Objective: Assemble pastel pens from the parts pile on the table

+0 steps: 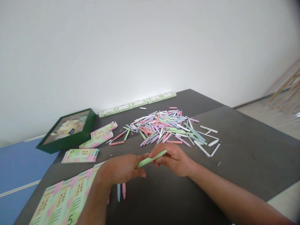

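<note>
Below pen pile [161, 126], pale green pen barrel [152, 158] clamped between left grip [122, 168] and right grip [171, 159], long axis slanting up toward right.

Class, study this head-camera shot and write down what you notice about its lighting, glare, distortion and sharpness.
In the head view, the white wall is washed out and brightest just above the table, the top right corner darkens, the wide lens bows the dark table's edges, and the pastel pen parts look slightly soft.
</note>
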Tool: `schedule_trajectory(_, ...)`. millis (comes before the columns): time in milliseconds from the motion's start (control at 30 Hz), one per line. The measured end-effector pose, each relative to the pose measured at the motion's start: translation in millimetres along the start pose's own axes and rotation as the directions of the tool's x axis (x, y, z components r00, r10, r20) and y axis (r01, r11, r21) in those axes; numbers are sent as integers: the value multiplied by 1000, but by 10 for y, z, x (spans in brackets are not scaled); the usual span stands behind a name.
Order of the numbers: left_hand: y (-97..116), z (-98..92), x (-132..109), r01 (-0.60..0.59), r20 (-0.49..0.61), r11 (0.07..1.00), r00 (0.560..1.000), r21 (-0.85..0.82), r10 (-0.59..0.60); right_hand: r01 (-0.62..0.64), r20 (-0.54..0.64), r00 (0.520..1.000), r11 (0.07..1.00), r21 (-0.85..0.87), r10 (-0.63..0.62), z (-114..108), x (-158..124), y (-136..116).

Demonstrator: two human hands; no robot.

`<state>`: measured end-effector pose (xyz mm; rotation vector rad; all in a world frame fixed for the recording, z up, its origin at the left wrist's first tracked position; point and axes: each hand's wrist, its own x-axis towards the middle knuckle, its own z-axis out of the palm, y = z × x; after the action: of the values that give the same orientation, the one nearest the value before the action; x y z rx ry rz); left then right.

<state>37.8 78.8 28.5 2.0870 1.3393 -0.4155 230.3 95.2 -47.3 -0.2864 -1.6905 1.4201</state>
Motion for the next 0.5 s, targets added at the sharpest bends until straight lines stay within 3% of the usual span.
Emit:
schedule_trajectory(133,15,-2,9,12,-10,1000,1000,22,-12,-6,-140,990,1000,13,8,54,-17,67)
schedule_trajectory(267,27,2,8,-17,-30,1000,999,-1,17,-23,-203,979,988,-152,-8,73,-47,71)
schedule_trajectory(367,27,6,2,-27,-15,1000,1000,-10,27,-4,-137,990,976,-218,-26,45,-55,19)
schedule_trajectory(500,32,3,14,-39,-5,999,999,-21,39,4,-10,1000,991,-134,-5,25,-57,5)
